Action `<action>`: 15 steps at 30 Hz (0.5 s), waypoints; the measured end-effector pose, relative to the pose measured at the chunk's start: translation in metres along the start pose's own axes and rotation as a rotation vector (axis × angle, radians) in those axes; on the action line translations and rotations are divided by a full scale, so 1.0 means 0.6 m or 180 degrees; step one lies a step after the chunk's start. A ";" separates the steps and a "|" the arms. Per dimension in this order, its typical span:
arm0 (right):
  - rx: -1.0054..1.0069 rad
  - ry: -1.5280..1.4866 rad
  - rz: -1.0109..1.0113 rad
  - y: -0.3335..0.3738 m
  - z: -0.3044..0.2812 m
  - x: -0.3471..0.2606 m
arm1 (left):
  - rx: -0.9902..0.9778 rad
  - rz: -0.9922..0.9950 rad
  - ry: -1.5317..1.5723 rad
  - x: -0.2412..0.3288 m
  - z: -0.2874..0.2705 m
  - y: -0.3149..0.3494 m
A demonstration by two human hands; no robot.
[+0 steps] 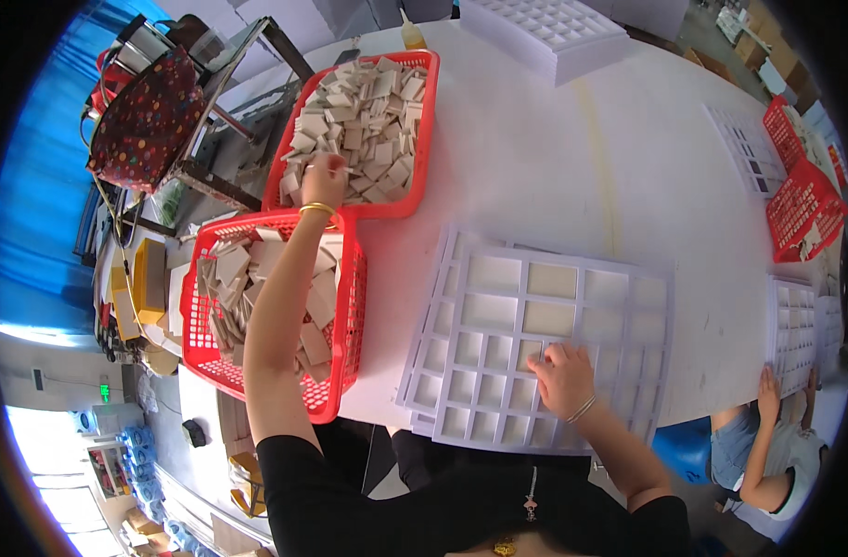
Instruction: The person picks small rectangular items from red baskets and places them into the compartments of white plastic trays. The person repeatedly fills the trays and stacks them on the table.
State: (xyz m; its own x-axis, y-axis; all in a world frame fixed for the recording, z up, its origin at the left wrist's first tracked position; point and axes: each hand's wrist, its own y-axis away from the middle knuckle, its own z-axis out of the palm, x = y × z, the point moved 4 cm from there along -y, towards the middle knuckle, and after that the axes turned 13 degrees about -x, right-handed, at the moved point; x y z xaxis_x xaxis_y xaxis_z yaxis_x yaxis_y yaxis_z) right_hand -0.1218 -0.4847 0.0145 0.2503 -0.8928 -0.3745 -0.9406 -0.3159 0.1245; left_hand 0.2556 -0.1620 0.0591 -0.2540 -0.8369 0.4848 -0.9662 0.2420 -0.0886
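My left hand [322,179] reaches into the far red basket [428,121], which is heaped with small flat beige pieces [368,116]. Its fingers are closed, and the edge of one piece seems to show between them. My right hand [565,381] rests on a white gridded tray [572,263], fingers curled down at a small compartment. A beige piece [530,355] shows in that compartment beside the fingertips; whether they grip anything is hidden. Two larger compartments above it have beige bottoms or inserts. The tray lies slightly askew on another like it.
A nearer red basket [354,316] of larger beige pieces sits below my left forearm. More white gridded trays [558,42] are stacked at the far edge, near a small bottle [412,35]. At the right, a co-worker [767,455] handles another tray [795,325] near red baskets [804,209].
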 end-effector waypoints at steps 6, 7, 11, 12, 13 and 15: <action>-0.0096 -0.0141 0.0021 -0.003 -0.001 0.011 | -0.2010 0.0378 -0.1256 0.031 0.181 -0.071; -0.0087 -0.0131 0.0036 -0.002 -0.004 0.008 | -0.2382 0.0298 -0.1417 0.028 0.195 -0.081; -0.0097 -0.0341 0.0049 0.000 -0.004 0.006 | -0.3136 -0.0012 -0.1914 0.005 0.224 -0.095; -0.0076 -0.0347 0.0089 0.002 -0.004 0.009 | -0.3184 -0.0047 -0.1942 0.017 0.217 -0.092; -0.0049 -0.0358 0.0095 0.002 -0.003 0.009 | -0.3214 -0.0112 -0.1980 0.019 0.201 -0.086; -0.0038 -0.0361 0.0086 0.001 -0.001 0.008 | -0.3191 0.0091 -0.1768 0.019 0.187 -0.080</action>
State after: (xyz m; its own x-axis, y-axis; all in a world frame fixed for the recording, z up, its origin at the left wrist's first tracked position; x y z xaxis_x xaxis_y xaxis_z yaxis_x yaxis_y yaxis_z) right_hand -0.1209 -0.4895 0.0132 0.1967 -0.8591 -0.4725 -0.9437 -0.2966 0.1465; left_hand 0.2942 -0.2381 -0.0287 -0.5001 -0.8657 0.0207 -0.5541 0.3382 0.7606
